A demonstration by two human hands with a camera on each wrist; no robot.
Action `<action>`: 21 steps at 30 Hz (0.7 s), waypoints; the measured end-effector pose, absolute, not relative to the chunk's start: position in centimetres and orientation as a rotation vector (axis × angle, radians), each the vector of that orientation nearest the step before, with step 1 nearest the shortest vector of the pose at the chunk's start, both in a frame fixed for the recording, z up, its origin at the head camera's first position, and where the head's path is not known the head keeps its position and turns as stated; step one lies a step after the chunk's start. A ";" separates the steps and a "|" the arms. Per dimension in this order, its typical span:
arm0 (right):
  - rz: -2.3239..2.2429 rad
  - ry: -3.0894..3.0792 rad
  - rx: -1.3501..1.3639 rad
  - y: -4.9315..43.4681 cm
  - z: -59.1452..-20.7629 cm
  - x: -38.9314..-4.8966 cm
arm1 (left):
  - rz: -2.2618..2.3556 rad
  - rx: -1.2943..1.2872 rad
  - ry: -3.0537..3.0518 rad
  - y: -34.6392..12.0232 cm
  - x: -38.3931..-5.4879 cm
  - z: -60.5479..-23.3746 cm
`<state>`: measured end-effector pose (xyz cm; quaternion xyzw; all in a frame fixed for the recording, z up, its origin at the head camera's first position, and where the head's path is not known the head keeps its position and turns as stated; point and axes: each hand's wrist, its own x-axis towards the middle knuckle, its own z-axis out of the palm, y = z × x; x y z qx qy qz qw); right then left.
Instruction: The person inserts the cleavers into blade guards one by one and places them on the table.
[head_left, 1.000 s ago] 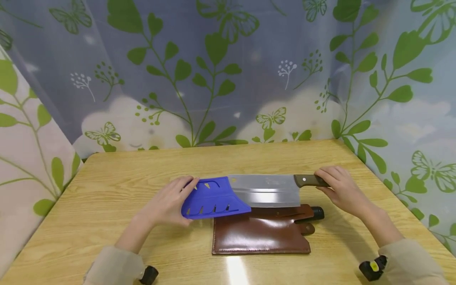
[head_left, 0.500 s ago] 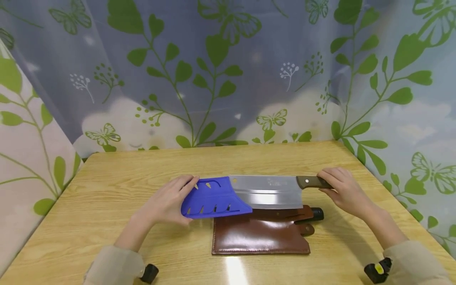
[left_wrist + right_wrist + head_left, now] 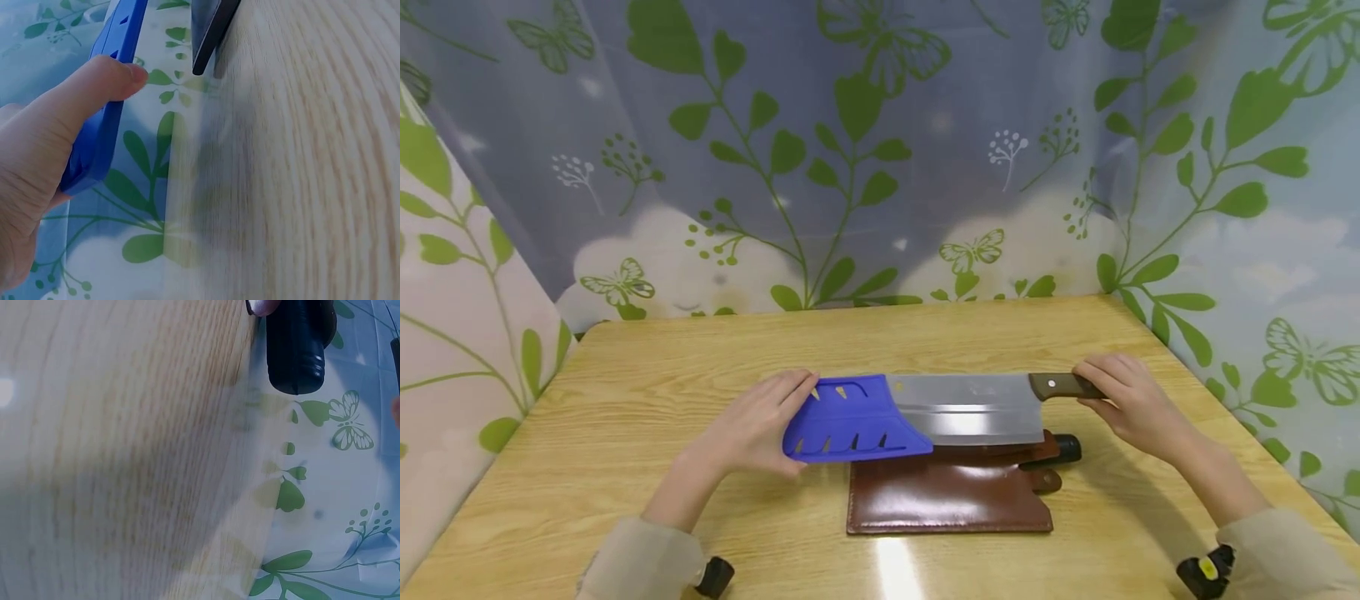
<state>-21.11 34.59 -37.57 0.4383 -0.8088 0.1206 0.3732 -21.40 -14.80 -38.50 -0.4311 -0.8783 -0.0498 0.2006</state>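
In the head view my left hand (image 3: 760, 425) grips the closed end of a blue plastic blade guard (image 3: 850, 421), slotted along its sides. Its thumb lies along the guard (image 3: 109, 125) in the left wrist view. A cleaver's wide steel blade (image 3: 970, 408) runs out of the guard to the right, its far end hidden inside. My right hand (image 3: 1131, 404) holds the cleaver's brown riveted handle (image 3: 1052, 384) near its end. Both are held above a brown leather sheath (image 3: 951, 500) on the table, whose upper edge they overlap in the head view.
A black handle (image 3: 1066, 450) sticks out of the leather sheath's right end, also large in the right wrist view, beside a leather snap strap (image 3: 1047, 480). The wooden table (image 3: 700, 350) ends at a leaf-and-butterfly patterned curtain (image 3: 925, 167).
My right hand has moved slightly right with the cleaver, and a bit more of the handle side has shifted away from the guard. The left hand and blade guard have hardly moved.
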 end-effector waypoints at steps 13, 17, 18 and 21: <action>0.289 -2.070 1.136 34.8 -37.0 -21.0 | -0.151 -1.260 -2.406 -14.6 -21.3 -37.8; 0.296 -2.048 1.151 34.9 -37.1 -21.1 | -0.165 -1.302 -2.359 -14.6 -21.6 -37.9; 0.297 -2.045 1.152 34.9 -37.1 -21.0 | -0.159 -1.309 -2.352 -14.5 -21.7 -37.9; 0.304 -2.025 1.158 34.7 -37.3 -20.9 | -0.118 -1.315 -2.336 -14.5 -21.6 -37.9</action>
